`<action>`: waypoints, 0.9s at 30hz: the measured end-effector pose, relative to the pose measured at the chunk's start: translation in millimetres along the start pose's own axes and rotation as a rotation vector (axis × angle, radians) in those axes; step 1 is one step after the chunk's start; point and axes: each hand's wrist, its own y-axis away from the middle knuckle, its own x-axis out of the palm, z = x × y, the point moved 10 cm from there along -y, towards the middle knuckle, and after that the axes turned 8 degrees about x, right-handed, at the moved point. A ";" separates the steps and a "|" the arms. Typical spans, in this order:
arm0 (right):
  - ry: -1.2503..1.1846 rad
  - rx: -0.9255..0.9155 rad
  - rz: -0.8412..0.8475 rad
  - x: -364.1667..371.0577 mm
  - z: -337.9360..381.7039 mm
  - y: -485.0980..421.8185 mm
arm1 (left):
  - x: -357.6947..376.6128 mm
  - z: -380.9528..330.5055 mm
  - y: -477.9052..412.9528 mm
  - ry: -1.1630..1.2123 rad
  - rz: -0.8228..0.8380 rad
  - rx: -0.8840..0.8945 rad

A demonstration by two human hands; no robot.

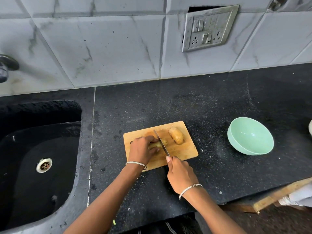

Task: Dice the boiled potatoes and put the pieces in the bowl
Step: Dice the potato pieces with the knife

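Dicing, 1st cuts: L hand (143,149) holds small brown boiled potato (164,142) on rectangular wooden board (184,149), R hand (181,174) grips steel knife (161,143) across it; next, press thru; mint-green round bowl (236,141), right of board, empty.

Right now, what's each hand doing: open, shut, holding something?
Left hand: curled over a potato, holding it on the board.
Right hand: gripping the knife, blade across that potato.

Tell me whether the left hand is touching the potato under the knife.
Touching. Head view shows the left hand gripping the potato at its left end, beside the knife.
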 end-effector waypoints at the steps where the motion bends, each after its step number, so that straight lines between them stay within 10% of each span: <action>1: 0.000 0.007 0.002 0.8 1.4 -3.2 | 0.0 0.2 -0.3 0.003 0.003 0.002; 27: 0.038 0.039 -0.042 -5.5 4.1 0.1 | -4.5 0.2 3.9 0.075 -0.032 0.008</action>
